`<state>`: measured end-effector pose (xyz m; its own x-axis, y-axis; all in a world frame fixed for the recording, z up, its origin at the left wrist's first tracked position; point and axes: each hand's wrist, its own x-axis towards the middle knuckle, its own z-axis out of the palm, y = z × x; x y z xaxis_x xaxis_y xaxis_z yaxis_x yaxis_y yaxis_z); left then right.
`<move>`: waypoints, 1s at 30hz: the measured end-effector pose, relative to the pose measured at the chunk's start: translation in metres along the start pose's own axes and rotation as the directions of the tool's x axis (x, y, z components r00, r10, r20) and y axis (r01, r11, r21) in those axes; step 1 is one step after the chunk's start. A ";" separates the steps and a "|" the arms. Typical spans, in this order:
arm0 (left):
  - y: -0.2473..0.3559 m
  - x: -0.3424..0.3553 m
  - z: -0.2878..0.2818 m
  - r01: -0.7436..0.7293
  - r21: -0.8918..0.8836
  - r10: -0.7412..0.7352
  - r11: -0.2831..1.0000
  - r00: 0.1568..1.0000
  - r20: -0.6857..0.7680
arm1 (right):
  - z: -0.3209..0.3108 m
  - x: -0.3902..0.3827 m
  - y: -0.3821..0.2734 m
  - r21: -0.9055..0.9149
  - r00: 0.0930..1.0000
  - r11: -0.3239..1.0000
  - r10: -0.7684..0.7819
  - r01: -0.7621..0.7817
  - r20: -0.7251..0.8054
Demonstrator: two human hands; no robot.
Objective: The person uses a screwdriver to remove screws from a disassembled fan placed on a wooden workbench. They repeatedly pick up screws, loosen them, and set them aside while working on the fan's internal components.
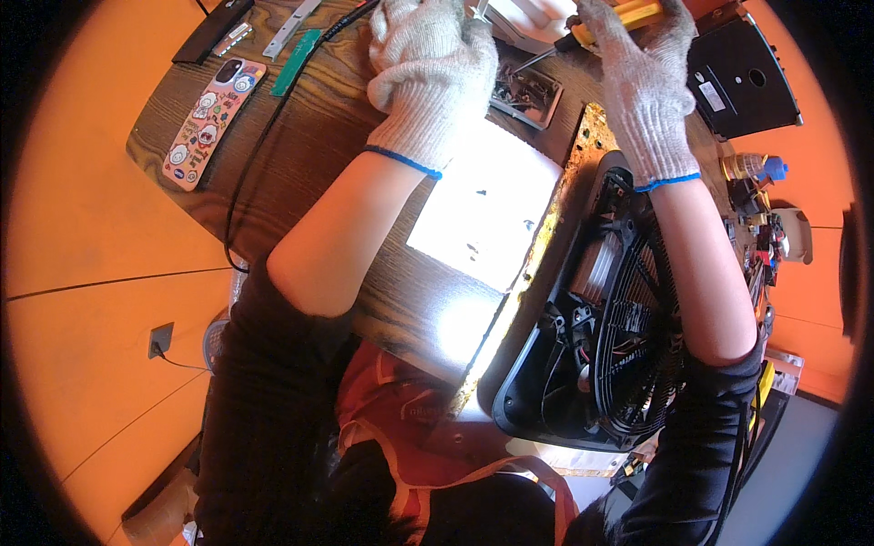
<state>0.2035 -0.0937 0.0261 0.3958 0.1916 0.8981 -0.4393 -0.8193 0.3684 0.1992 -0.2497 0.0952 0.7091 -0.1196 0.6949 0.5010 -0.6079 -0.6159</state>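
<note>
My right hand (pixel 645 86), in a pale knitted glove with a blue cuff, grips a screwdriver (pixel 639 13) by its yellow and black handle. The metal shaft points left and down over a small grey tray (pixel 544 120) holding dark small parts. My left hand (pixel 428 68), in a matching glove, is closed near the table's far edge, left of the tray. What its fingers hold, if anything, is cut off by the upper edge of the view. A white curved part (pixel 526 25) lies between the two hands, partly out of view.
A white sheet (pixel 492 205) with dark specks lies before me. To its right stands a black fan housing (pixel 628 309) with wires inside. At left are a phone in a patterned case (pixel 209 127), a green strip (pixel 296 62) and a black cable (pixel 264 150). A black panel (pixel 751 77) lies far right.
</note>
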 end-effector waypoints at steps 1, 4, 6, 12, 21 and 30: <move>-0.001 0.000 0.000 -0.001 0.004 0.001 1.000 1.000 0.012 | -0.001 0.000 -0.005 0.062 1.000 0.998 0.026 -0.027 0.003; -0.003 -0.002 0.002 -0.001 -0.007 0.001 1.000 1.000 0.012 | -0.014 -0.002 -0.021 0.285 0.984 0.942 0.166 -0.179 0.068; -0.005 -0.002 0.004 -0.017 -0.018 0.016 1.000 1.000 -0.014 | -0.022 -0.001 -0.027 0.367 0.969 0.897 0.227 -0.247 0.098; -0.006 -0.004 0.009 -0.051 -0.050 0.047 0.997 0.996 -0.078 | -0.031 0.004 -0.026 0.415 0.952 0.859 0.296 -0.301 0.078; 0.016 0.007 -0.019 0.262 0.265 -0.372 0.928 0.644 0.668 | -0.037 0.007 -0.011 0.640 0.856 0.632 0.510 -0.438 0.082; 0.013 -0.006 -0.008 0.138 0.058 -0.142 0.989 0.743 0.654 | -0.040 0.010 -0.001 0.666 0.833 0.603 0.550 -0.440 0.052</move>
<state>0.1887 -0.1011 0.0274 0.8842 -0.0948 0.4574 -0.3327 -0.8152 0.4741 0.1858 -0.2821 0.1172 0.8926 -0.3932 0.2205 0.3202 0.2086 -0.9241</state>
